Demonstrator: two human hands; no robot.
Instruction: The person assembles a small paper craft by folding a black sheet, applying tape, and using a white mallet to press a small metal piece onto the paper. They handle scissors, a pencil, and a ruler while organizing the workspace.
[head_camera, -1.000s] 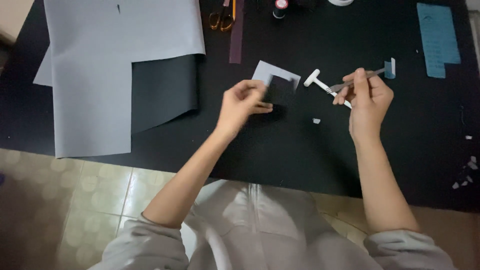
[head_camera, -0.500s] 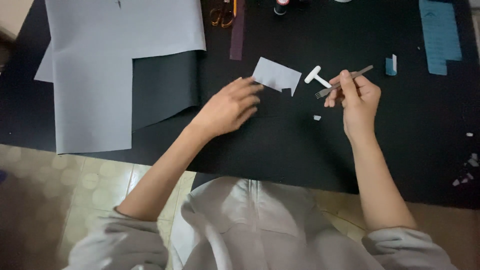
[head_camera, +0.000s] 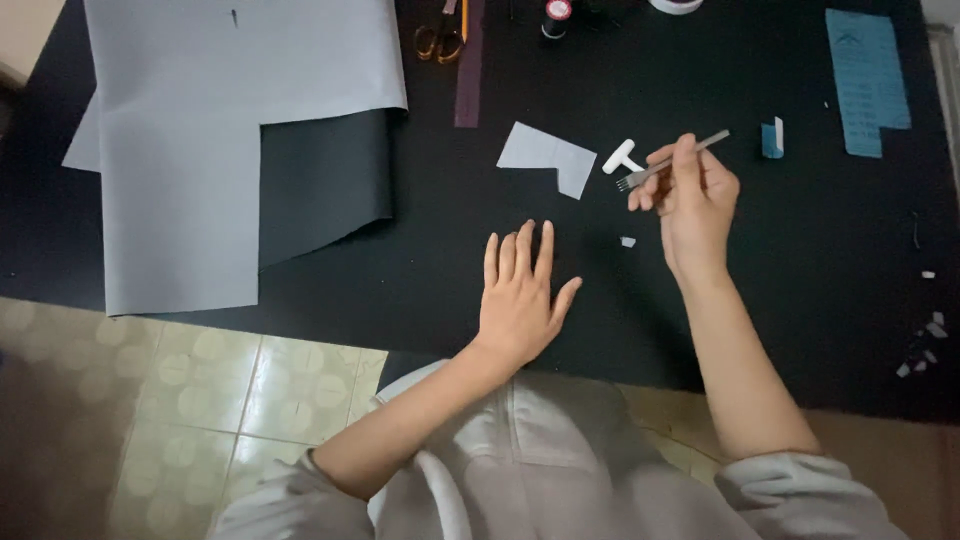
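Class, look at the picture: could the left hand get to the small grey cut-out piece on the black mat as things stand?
Probably yes. The left hand lies flat and empty on the black mat, the grey cut-out lies just beyond its fingertips, and only bare mat shows between them.

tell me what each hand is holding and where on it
The right hand pinches a thin metal pronged tool around the middle of its shaft, prongs pointing left. The left hand holds nothing, lying flat on the black table.

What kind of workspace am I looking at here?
Probably a small home craft or leatherwork bench: a black work mat over a tiled floor, large grey sheet material, scissors, and a pronged metal punch held in the right hand.
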